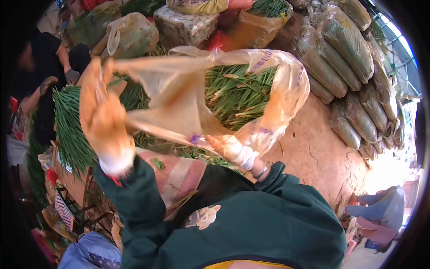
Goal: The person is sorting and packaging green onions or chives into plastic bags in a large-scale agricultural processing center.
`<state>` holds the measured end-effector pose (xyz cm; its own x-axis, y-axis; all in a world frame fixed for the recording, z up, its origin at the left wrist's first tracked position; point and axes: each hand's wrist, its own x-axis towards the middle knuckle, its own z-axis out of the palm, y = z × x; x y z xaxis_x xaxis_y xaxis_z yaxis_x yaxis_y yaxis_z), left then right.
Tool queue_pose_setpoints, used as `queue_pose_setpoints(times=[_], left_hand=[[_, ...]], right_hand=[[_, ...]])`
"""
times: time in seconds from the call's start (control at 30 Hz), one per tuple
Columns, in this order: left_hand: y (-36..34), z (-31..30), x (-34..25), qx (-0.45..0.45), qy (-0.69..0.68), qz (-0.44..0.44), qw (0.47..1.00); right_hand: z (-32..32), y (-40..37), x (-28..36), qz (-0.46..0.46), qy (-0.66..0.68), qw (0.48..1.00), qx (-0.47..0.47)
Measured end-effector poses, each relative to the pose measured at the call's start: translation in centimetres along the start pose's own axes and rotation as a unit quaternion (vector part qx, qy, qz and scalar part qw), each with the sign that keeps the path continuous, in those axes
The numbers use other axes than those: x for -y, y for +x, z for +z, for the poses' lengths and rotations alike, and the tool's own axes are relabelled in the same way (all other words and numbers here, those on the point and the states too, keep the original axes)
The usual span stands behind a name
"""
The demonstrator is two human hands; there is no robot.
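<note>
A large clear plastic bag (179, 103) with purple print is stretched wide in front of me, its mouth held apart. My left hand (105, 112), in an orange work glove and blurred by motion, is raised and closed on the bag's left edge. Lower down, my right hand (228, 149), in a similar glove, grips the near rim. Through the bag's opening shows a heap of long thin green stalks (242, 92), like chives. Another bundle of green stalks (71, 127) lies beside my left forearm, its leaves hanging down.
Filled, tied plastic bags (336, 49) are stacked along the right on a reddish floor (313, 148). A wrapped block (186, 27) and an open bag of greens (262, 27) stand at the back. Another person's gloved hand (48, 84) shows at the left; a striped cloth (174, 177) lies near me.
</note>
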<state>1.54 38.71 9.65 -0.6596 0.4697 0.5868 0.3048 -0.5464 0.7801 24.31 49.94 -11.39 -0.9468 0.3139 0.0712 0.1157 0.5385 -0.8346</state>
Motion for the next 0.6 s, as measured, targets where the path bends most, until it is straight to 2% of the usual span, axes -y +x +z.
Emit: queue_pose_setpoints(times=[0.03, 0.07, 0.1, 0.13, 0.17, 0.2, 0.27, 0.33, 0.37, 0.4, 0.47, 0.5, 0.6], left_hand=[[1.4, 0.2, 0.2, 0.057, -0.001, 0.016, 0.998], [2.2, 0.2, 1.0, 0.083, -0.018, -0.008, 0.996], [1.9, -0.4, 1.8, 0.098, -0.014, -0.026, 0.995], [1.3, -0.8, 2.3, 0.100, -0.017, -0.055, 0.993], [0.8, -1.3, 2.8, 0.100, -0.020, -0.083, 0.991], [-0.4, -1.6, 2.8, 0.089, -0.030, -0.122, 0.988], [-2.8, -2.3, 3.3, 0.083, 0.005, -0.123, 0.989], [-4.7, -2.3, 3.9, 0.099, -0.055, -0.132, 0.985], [-5.5, -2.1, 4.0, 0.095, -0.056, -0.147, 0.983], [-6.1, -2.3, 4.2, 0.093, 0.000, -0.175, 0.980], [-6.5, -1.4, 3.7, 0.078, 0.041, -0.102, 0.991], [-6.6, -1.2, 3.1, 0.071, 0.047, -0.102, 0.991], [-6.3, -1.0, 2.2, 0.054, 0.069, -0.089, 0.992]], right_hand=[[-0.1, 0.1, 0.3, -0.068, -0.149, 0.986, 0.009], [-0.3, 0.3, 0.6, -0.137, -0.293, 0.946, -0.003], [-2.6, 1.2, 3.0, 0.019, 0.058, 0.998, 0.008], [-4.6, 2.0, 3.9, 0.173, 0.400, 0.900, 0.020], [-6.4, 2.4, -0.3, 0.157, 0.191, 0.969, 0.000], [-8.1, 2.0, -5.5, 0.134, -0.024, 0.990, -0.021], [-10.6, 0.4, -9.1, 0.148, -0.177, 0.973, -0.033], [-11.3, -0.2, -9.1, 0.068, -0.237, 0.961, -0.123], [-11.5, 0.3, -11.2, 0.031, -0.263, 0.954, -0.139], [-11.8, 1.2, -11.1, 0.130, -0.296, 0.939, -0.114], [-12.7, 5.1, -12.0, 0.244, -0.306, 0.920, 0.019], [-12.6, 7.1, -12.8, 0.074, -0.375, 0.924, 0.015], [-11.9, 10.7, -13.4, 0.024, -0.375, 0.925, 0.058]])
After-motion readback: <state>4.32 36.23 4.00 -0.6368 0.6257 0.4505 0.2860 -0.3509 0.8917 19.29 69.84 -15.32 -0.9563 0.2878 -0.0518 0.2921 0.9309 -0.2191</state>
